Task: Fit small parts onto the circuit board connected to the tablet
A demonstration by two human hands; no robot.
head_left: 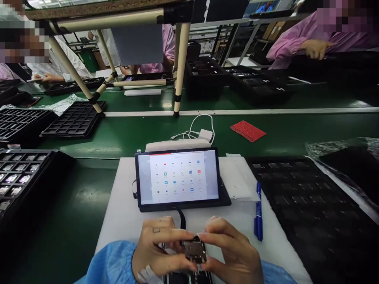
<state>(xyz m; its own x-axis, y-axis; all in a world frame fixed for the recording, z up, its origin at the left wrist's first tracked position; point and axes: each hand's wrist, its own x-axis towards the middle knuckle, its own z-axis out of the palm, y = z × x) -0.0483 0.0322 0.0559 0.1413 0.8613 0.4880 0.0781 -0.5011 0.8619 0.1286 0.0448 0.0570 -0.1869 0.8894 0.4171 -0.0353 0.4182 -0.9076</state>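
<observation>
My left hand (158, 248) and my right hand (232, 248) pinch a small square metal-faced electronic module (194, 250) between their fingertips. Below it, a black device (186, 278) lies partly hidden at the bottom edge of the view. A black cable (180, 217) runs from behind my hands up towards a tablet (177, 177), which stands on a dark case and shows a grid of app icons. A blue marker pen (259, 213) lies to the right of my right hand.
A white pad (118, 213) covers the green conveyor bench (79, 189). Black parts trays (308, 213) lie on both sides, and a white charger with cables (205, 135) and a red mat (248, 131) lie beyond. Co-workers in pink sleeves (314, 43) work past a pipe rack (177, 79).
</observation>
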